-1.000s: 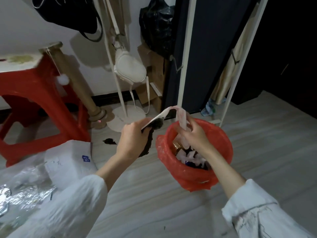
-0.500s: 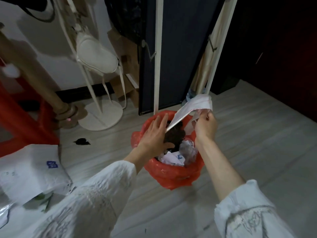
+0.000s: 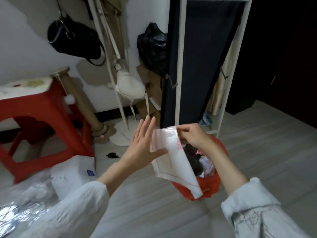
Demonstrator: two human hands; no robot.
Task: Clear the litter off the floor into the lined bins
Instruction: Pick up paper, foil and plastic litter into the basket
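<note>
A white paper sheet with thin red lines (image 3: 173,158) hangs over the bin with the red liner (image 3: 214,184). My right hand (image 3: 193,136) pinches the sheet's top edge above the bin. With straight, spread fingers, my left hand (image 3: 142,145) lies flat against the sheet's left side. Inside the bin I see a dark clump (image 3: 192,155) and crumpled white paper scraps (image 3: 207,165). A small dark scrap (image 3: 112,155) lies on the floor left of the bin.
A red plastic stool (image 3: 39,121) stands at the left, a cardboard tube post (image 3: 84,105) beside it. White packaging (image 3: 73,172) and shiny plastic wrap (image 3: 18,206) lie at the lower left. A white-framed dark panel (image 3: 202,62) stands behind the bin, with bags hanging on a rack (image 3: 130,86).
My left hand has come up out of the bin and now lies flat against the sheet. The sheet has swung down and spread out over the bin. The view tilted up and left.
</note>
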